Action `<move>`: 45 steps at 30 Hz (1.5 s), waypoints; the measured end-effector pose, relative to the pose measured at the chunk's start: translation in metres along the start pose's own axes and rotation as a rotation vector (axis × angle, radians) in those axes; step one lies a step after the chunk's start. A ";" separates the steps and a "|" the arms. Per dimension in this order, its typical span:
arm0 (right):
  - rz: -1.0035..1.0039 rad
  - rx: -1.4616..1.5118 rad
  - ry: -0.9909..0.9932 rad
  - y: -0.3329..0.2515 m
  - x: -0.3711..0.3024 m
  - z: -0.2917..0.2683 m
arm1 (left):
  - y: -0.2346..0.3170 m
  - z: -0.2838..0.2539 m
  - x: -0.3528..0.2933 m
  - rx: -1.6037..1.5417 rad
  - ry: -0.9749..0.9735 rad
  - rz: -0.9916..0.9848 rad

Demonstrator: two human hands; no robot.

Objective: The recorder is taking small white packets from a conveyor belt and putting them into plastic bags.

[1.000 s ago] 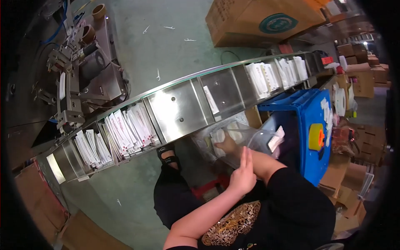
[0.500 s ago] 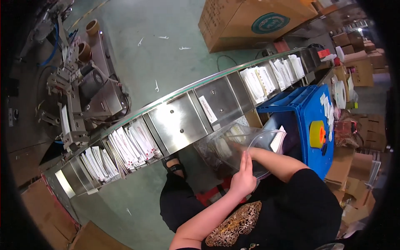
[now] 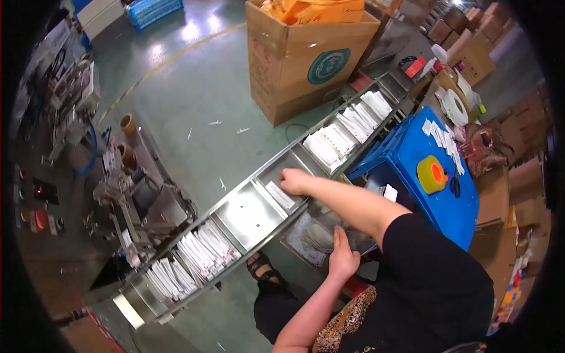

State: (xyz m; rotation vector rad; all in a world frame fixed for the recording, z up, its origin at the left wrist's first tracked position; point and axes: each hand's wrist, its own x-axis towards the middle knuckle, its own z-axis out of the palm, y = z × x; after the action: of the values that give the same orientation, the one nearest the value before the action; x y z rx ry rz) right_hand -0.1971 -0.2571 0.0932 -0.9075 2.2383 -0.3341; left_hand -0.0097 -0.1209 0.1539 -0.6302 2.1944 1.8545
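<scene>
My right hand (image 3: 296,182) reaches over a metal compartment of the long trough. Its bent fingers close on the upper end of a thin white packet (image 3: 279,195) that lies there. Lower down, my left hand (image 3: 344,259) is at the edge of a clear plastic bag (image 3: 322,235), its fingers straight and pressed together; its thumb side is partly hidden. Pale packets show through the bag. The metal trough (image 3: 243,219) runs slantwise in front of me, with white packets (image 3: 207,247) standing in rows on the left and more packets (image 3: 331,147) on the right.
A blue plastic crate (image 3: 465,203) stands at my right, with a yellow tape roll (image 3: 431,175) on it. Beyond the trough is a large cardboard box (image 3: 288,73). Machinery (image 3: 120,194) stands at the left. Small white scraps (image 3: 243,130) lie on the floor.
My right hand has come out of the clear bag and moved up and left to the packet in the trough. My left hand stays by the bag. The view has turned and shifted.
</scene>
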 end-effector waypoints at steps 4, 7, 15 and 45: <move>-0.003 0.191 -0.062 -0.027 -0.006 0.027 | 0.003 -0.007 0.000 -0.021 0.079 0.006; 0.186 0.577 -0.221 -0.037 -0.019 0.018 | -0.005 -0.004 0.003 0.008 0.038 -0.012; -0.003 0.545 -0.222 -0.045 -0.048 0.005 | -0.006 0.002 0.007 0.005 0.061 0.017; 0.038 0.173 0.085 0.052 -0.016 -0.111 | 0.002 -0.003 0.007 -0.007 -0.003 -0.012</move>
State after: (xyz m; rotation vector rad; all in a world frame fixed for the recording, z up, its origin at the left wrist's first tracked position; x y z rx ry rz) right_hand -0.2908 -0.2104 0.1582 -0.7715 2.2592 -0.5492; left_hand -0.0169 -0.1246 0.1530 -0.6401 2.1778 1.8566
